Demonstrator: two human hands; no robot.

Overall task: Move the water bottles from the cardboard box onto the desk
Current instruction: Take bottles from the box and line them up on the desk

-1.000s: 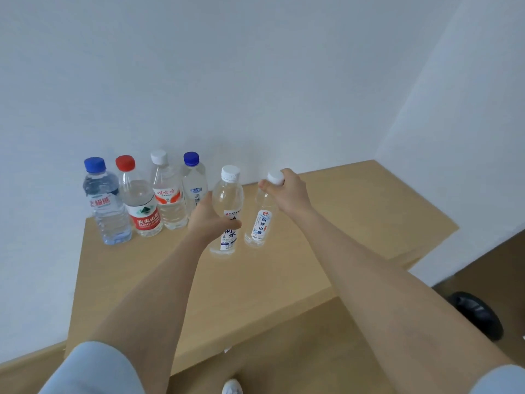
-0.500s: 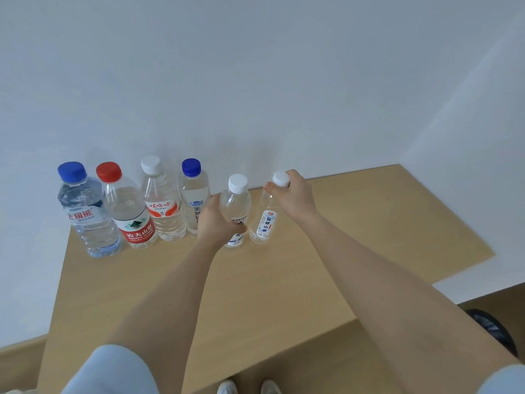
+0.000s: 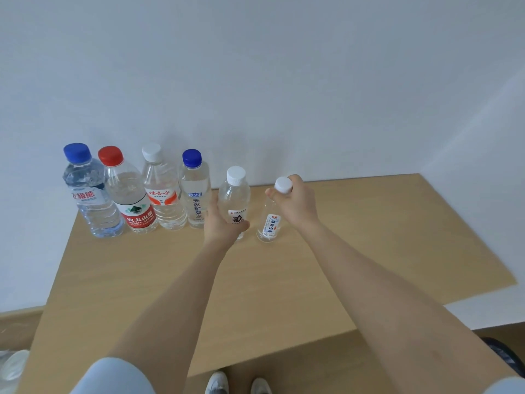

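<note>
Now, clear plastic bottles (image 3: 136, 206), smooth wooden desk (image 3: 369, 237); hands (image 3: 224, 223) gripping two

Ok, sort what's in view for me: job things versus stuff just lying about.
Job: four free-standing bottles; stout bottle in left hand; slim bottle in right hand; desk.
Lying about: shoes; dark object, lower right.

A plain room, perhaps an office or study corner, is suggested: a light wood-laminate table (image 3: 412, 223) is set against bare white walls (image 3: 255, 81) meeting in a corner, and brown flooring (image 3: 312, 371) is seen below its front edge.
</note>
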